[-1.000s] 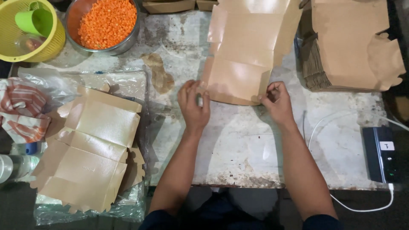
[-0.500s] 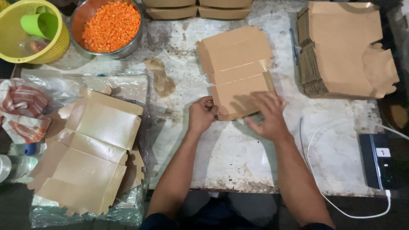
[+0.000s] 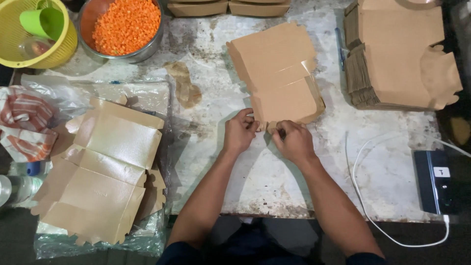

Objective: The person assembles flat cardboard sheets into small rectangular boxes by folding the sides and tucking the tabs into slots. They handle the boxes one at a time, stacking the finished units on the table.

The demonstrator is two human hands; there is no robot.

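Head view: the left hand [image 3: 240,132] and the right hand [image 3: 293,141] sit side by side at the near edge of a partly folded brown cardboard box [image 3: 280,78], fingers curled and pinching its small bottom tabs. The box lies flat on the worn, stained bench [image 3: 245,181] and stretches away from both hands toward the far edge.

Just beyond the left hand, a scrap of brown paper [image 3: 184,88] lies on the bench. Further out on that side, a spread of unfolded box blanks [image 3: 98,167] rests on clear plastic wrap [image 3: 137,93], with a striped cloth [image 3: 22,122] beside it. Past these, at the far left corner, stand a metal bowl of orange lentils [image 3: 126,24] and a yellow basket [image 3: 59,46] holding a green cup [image 3: 41,20].

Out from the right hand, a white cable [image 3: 363,162] loops across the bench to a dark power bank [image 3: 438,181] near the edge. Beyond that hand, well apart, a tall stack of flat box blanks [image 3: 397,54] stands. Across the far edge, more folded boxes [image 3: 228,7] are lined up. Nothing lies between the hands and the box.
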